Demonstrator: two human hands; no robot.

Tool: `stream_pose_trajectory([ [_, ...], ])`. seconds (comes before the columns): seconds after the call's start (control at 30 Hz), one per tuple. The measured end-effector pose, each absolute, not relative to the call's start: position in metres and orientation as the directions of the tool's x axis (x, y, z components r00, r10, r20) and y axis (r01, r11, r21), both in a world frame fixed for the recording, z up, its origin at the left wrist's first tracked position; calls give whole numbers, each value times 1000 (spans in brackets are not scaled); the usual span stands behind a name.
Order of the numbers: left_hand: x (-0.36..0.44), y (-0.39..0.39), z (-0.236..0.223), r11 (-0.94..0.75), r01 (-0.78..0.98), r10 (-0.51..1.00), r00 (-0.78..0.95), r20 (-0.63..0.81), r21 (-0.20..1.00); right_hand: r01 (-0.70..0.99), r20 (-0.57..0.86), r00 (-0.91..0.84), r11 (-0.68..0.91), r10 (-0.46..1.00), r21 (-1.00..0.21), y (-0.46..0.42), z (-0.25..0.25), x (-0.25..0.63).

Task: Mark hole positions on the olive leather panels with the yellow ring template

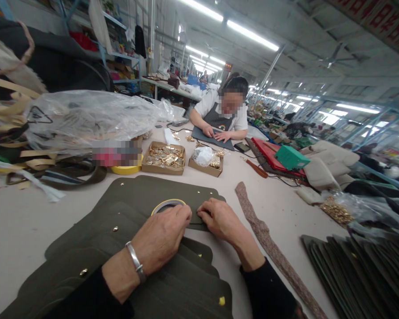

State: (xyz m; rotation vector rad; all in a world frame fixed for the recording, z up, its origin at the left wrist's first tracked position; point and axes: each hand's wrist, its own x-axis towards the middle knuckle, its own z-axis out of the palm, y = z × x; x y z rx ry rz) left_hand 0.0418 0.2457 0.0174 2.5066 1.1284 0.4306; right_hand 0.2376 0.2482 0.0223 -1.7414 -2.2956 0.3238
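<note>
The left hand (166, 230), its fingers bent and drawn together, covers part of a round tape roll with yellow rim (169, 203), and the right hand (221, 220) has its thumb and fingertips close together at the top dark olive flat panel (142, 190); whether either hand grips something, I cannot tell. This panel lies in front of the person, on the upper end of a spread of overlapping olive panels (53, 279). Beyond it stand two open cardboard boxes (162, 169) with gold-coloured metal pieces, and to the right lies a long brown speckled strip (269, 239).
</note>
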Motion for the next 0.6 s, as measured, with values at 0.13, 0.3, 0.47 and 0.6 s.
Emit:
stream_pose_trajectory([
  [0.13,38,247,16,-609,630,770,616,167,483,847,-139,-352,252,926,-469,241,32,247],
  [0.3,37,245,16,-627,547,753,608,252,555,754,-40,-323,232,946,-614,238,37,249],
  [0.47,35,244,16,-640,519,755,561,339,567,503,151,-255,265,955,-823,237,40,233],
  [0.6,35,244,16,-635,566,767,544,341,526,509,302,-285,410,910,-757,234,40,225],
])
